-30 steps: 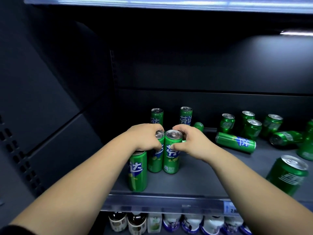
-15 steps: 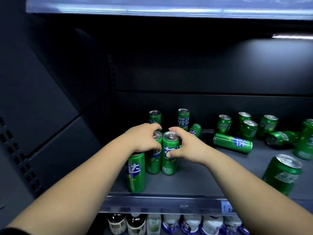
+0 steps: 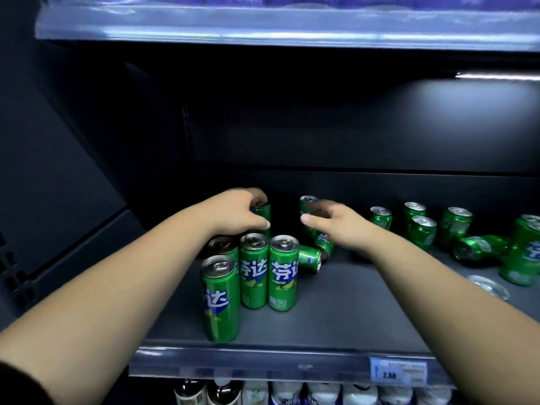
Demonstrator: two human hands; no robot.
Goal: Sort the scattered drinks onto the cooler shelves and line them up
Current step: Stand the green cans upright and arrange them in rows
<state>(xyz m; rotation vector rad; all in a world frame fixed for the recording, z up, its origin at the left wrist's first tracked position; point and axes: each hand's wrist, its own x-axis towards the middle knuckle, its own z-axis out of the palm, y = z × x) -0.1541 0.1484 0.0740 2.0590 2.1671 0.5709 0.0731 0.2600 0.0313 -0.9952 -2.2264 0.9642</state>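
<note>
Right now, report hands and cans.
Left hand grips rear green slim can. Right hand blurred at second rear can, grip unclear. Tipped green can lies beside front row.

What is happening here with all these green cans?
A person is tidying cans on a cooler shelf. The left hand grips an upright can at the back; the right hand reaches a neighbouring can, but blur hides whether it holds it. Four cans stand grouped at the front left, a tipped can lies beside them, and other cans sit scattered to the right.
</note>
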